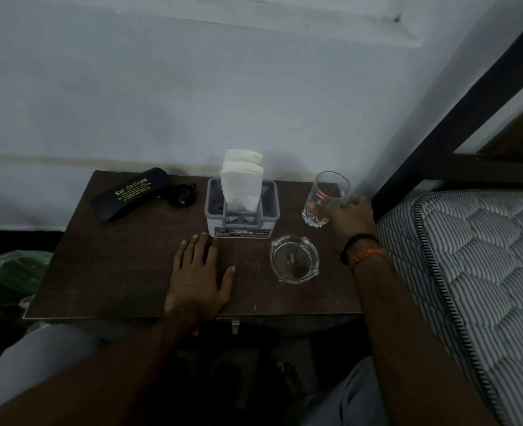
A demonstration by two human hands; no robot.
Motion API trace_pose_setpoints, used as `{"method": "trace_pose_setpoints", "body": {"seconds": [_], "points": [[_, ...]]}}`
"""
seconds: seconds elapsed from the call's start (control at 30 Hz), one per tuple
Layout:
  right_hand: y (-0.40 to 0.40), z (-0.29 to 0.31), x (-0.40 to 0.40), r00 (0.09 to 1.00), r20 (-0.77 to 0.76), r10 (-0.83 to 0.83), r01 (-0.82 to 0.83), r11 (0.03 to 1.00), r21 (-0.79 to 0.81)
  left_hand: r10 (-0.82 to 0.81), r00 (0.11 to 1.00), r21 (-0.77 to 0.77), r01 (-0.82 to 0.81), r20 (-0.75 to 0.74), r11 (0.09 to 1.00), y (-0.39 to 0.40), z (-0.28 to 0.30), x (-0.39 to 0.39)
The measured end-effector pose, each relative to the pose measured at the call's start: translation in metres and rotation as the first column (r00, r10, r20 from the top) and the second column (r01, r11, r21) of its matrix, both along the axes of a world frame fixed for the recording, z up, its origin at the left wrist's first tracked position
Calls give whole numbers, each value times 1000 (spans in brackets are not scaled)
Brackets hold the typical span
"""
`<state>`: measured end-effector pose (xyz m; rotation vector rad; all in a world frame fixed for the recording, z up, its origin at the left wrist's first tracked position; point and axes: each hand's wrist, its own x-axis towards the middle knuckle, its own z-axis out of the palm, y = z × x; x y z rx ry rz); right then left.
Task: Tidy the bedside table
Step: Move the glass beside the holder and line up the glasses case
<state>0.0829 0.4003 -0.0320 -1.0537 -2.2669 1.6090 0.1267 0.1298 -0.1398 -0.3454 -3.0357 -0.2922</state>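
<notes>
One drinking glass (326,199) in the right hand (350,215), tilted, beside the ashtray (294,259).

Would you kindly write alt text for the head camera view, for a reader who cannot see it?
A person's right hand grips a clear drinking glass at the back right of a dark bedside table, while the left hand rests flat on the tabletop. Also on it are a tissue holder, a glass ashtray, a black spectacle case and dark glasses.
</notes>
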Motion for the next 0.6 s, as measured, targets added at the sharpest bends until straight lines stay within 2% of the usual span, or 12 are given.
{"method": "trace_pose_setpoints", "body": {"seconds": [0.1, 0.17, 0.47, 0.6], "points": [[-1, -8, -4, 989, -121, -81, 85, 996, 28, 5, 1000, 15, -5, -6, 1000, 1, 1, 1], [-2, -14, -5, 984, -157, -78, 87, 995, 50, 14, 1000, 17, -14, -12, 1000, 2, 1, 1], [-4, -38, -14, 954, -294, -50, 69, 996, 53, 19, 1000, 44, -19, 7, 999, 0, -1, -1], [-5, -42, -22, 959, -282, -24, 58, 992, 111, 18, 1000, 72, -17, -18, 997, -1, -1, 0]]}}
